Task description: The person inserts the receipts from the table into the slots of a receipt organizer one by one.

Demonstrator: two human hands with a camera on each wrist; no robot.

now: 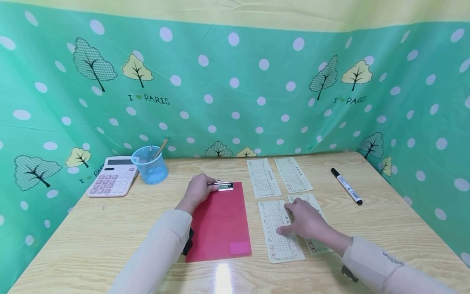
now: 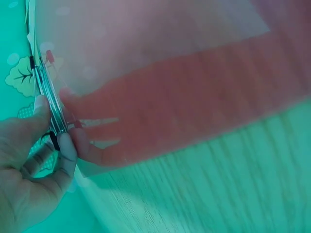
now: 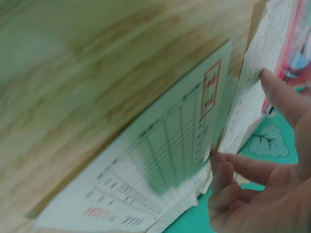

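Note:
A red clipboard (image 1: 220,226) lies flat on the table, its metal clip (image 1: 225,186) at the far edge. My left hand (image 1: 198,190) pinches that clip between thumb and fingers, as the left wrist view shows of the clip (image 2: 49,97). To the right lie several printed paper forms with ruled grids, in two rows. My right hand (image 1: 308,218) is over the near pair. Its thumb and index finger are spread apart and touch the near left form (image 1: 277,241), the index by its right edge. The near right form (image 3: 167,145) is partly under this hand.
A pink and white calculator (image 1: 114,177) and a blue mesh pen cup (image 1: 152,169) holding pencils stand at the back left. The far forms (image 1: 263,177) lie behind the right hand. A black-capped marker (image 1: 346,185) lies at the right. A green polka-dot curtain (image 1: 235,94) surrounds the table.

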